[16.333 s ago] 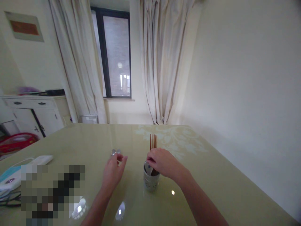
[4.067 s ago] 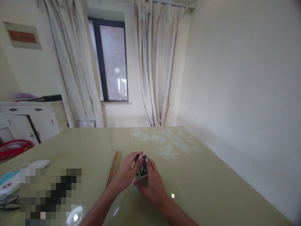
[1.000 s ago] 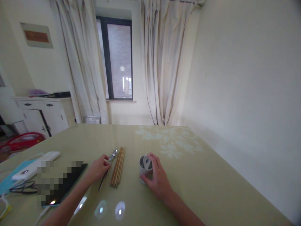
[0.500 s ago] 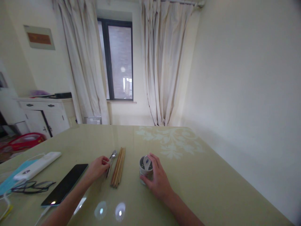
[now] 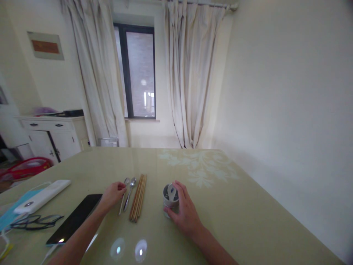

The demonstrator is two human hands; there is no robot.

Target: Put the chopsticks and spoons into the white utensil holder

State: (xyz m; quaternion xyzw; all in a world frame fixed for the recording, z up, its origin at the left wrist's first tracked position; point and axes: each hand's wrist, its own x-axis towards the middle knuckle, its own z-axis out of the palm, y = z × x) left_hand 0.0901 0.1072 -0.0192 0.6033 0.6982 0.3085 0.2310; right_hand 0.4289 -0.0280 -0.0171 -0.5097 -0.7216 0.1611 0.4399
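My left hand (image 5: 113, 195) is closed, its fingertips pinching a metal spoon (image 5: 122, 202) near the bowl; the spoon lies along the table. Just right of it lies a second metal spoon (image 5: 129, 197), with its bowl pointing away from me. Beside that is a row of several wooden chopsticks (image 5: 138, 200). My right hand (image 5: 187, 209) is wrapped around the right side of a small utensil cup (image 5: 169, 203) standing upright. Inside the cup rests a white spoon (image 5: 171, 192) with a blue mark, bowl up. My right palm and fingers hide part of the cup.
On the left of the glossy table (image 5: 248, 221) are a black phone (image 5: 75, 219) with a cable, folded glasses (image 5: 35, 221), a white power strip-like block (image 5: 41, 197) and a blue mask (image 5: 19, 206). A wall (image 5: 289, 110) runs along the right side.
My left hand has moved slightly left, and the two metal spoons now lie apart, side by side. My right hand has stayed on the cup.
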